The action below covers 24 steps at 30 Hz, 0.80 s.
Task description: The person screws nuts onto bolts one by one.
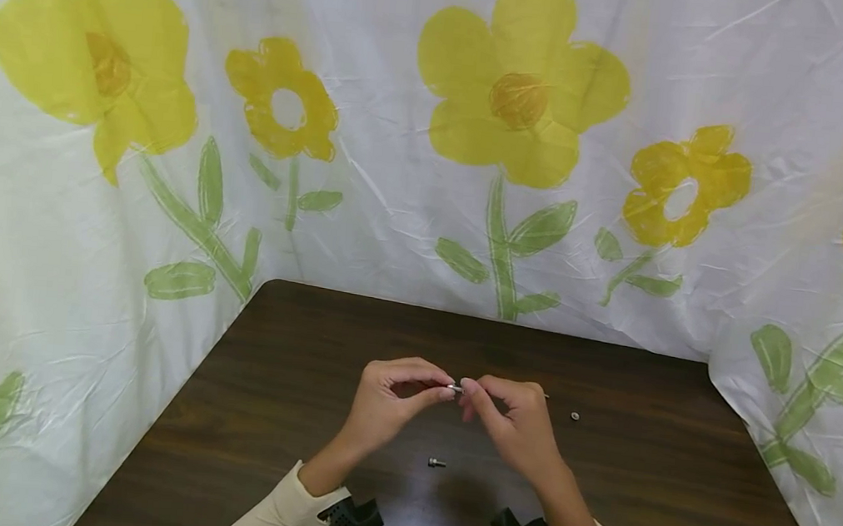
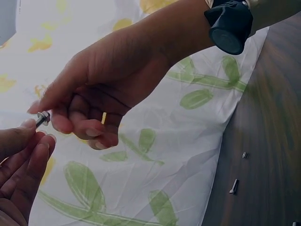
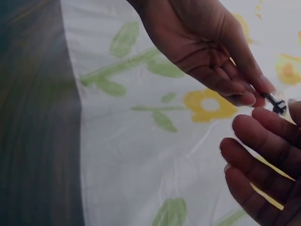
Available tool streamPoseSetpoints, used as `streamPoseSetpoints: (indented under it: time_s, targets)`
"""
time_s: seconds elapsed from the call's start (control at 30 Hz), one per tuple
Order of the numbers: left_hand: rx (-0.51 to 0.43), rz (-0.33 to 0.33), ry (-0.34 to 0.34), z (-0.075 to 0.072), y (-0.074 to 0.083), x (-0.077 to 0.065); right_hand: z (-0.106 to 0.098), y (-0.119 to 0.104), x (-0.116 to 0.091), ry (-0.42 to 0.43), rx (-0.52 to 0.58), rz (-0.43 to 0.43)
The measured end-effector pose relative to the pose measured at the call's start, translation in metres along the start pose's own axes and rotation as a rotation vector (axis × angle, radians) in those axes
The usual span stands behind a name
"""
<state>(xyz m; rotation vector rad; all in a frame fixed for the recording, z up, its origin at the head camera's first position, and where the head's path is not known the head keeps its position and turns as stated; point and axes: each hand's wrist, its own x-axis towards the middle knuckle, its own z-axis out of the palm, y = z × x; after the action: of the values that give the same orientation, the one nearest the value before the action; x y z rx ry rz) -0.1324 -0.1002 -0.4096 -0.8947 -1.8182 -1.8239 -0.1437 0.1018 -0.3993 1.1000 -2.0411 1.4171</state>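
Above the dark table, my left hand (image 1: 383, 393) pinches the shank of a small metal bolt (image 2: 39, 123) between thumb and fingertips. At the bolt's other end sits a chunky silver nut (image 2: 45, 116). Thumb and index fingertip of my right hand (image 1: 521, 418) are at this nut from either side, its other fingers loosely bent in the left wrist view. The right wrist view shows the same nut (image 3: 280, 108) close by the right fingertips, partly in shadow.
A second bolt (image 1: 437, 462) lies on the wooden table (image 1: 295, 335) below the hands. To the right lie a loose nut (image 1: 575, 416) and another bolt (image 2: 234, 186), mostly hidden behind the right hand from above. A flowered curtain (image 1: 364, 233) surrounds the table's far and side edges.
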Motion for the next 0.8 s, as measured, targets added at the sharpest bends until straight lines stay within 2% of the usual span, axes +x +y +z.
streamPoseSetpoints:
  time_s: [0.2,0.33,0.4,0.5,0.8]
  targets:
    - [0.034,0.004,0.036,0.001,-0.002,0.0,-0.007,0.003,0.002,0.0,0.022,0.016]
    - [0.047,-0.005,0.063,-0.001,-0.001,-0.001,-0.008,0.005,0.007,-0.015,0.057,-0.069]
    - [0.047,-0.007,0.063,-0.001,-0.001,-0.001,-0.008,0.007,0.009,-0.009,0.065,-0.122]
    - [0.034,0.0,0.051,0.001,-0.003,0.0,-0.009,0.008,0.01,0.01,0.07,-0.158]
    - [0.027,-0.013,0.036,0.008,-0.004,0.009,-0.014,0.012,0.007,-0.008,0.077,-0.038]
